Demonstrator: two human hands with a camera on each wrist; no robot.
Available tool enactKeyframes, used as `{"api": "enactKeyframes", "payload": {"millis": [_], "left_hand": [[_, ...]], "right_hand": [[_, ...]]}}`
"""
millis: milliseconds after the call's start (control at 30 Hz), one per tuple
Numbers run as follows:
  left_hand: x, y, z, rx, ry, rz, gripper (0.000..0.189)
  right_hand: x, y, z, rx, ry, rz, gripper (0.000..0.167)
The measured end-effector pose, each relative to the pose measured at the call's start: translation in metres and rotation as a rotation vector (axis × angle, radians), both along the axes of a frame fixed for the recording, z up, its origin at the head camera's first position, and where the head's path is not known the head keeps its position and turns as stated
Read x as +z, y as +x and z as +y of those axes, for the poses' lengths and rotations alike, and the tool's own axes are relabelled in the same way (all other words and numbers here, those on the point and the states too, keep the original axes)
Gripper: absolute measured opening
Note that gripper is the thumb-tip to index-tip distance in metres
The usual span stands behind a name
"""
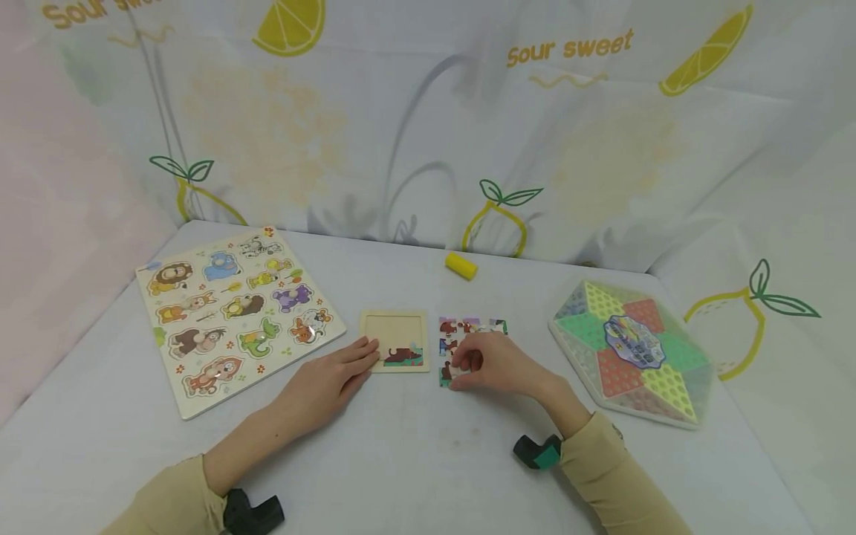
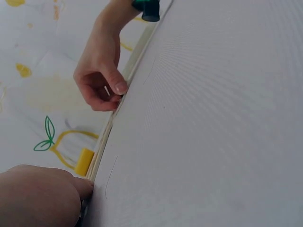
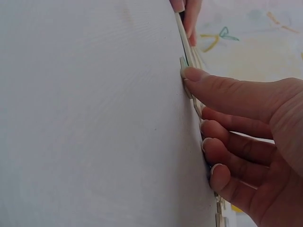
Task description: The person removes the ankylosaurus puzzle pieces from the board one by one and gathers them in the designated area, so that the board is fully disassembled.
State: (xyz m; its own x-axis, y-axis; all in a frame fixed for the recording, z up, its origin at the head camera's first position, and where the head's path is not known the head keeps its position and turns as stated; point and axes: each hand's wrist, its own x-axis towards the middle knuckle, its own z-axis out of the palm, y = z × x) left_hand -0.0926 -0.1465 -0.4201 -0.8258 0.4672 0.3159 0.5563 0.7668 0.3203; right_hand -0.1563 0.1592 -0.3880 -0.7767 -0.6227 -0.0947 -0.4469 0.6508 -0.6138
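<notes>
A small square wooden puzzle tray [image 1: 394, 316] lies at mid-table, with a few joined puzzle pieces [image 1: 404, 357] showing a brown animal in its lower right. My left hand [image 1: 337, 371] rests its extended fingers on the tray's left edge. To the right of the tray lies a patch of loose jigsaw pieces [image 1: 449, 327], partly covered by my right hand [image 1: 491, 362]. The right thumb and forefinger pinch a jigsaw piece [image 3: 183, 66] at the patch's near left corner; in the right wrist view it sits slightly tilted. The other right fingers are curled over the patch.
A large wooden animal puzzle board [image 1: 230, 319] lies on the left. At the right sits a hexagonal box with coloured triangles [image 1: 631, 353]. A yellow cylinder [image 1: 461, 266] lies behind the loose pieces, near the lemon-printed backdrop [image 1: 414, 111].
</notes>
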Motion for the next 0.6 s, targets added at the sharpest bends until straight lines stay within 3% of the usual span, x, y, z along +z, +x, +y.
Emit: {"api": "enactKeyframes", "payload": {"millis": [600], "left_hand": [[-0.001,-0.0001,-0.001,-0.012,0.005,0.013,0.035]], "right_hand": [[-0.0012,-0.0012,0.0012,0.015,-0.031,0.021,0.021]]}}
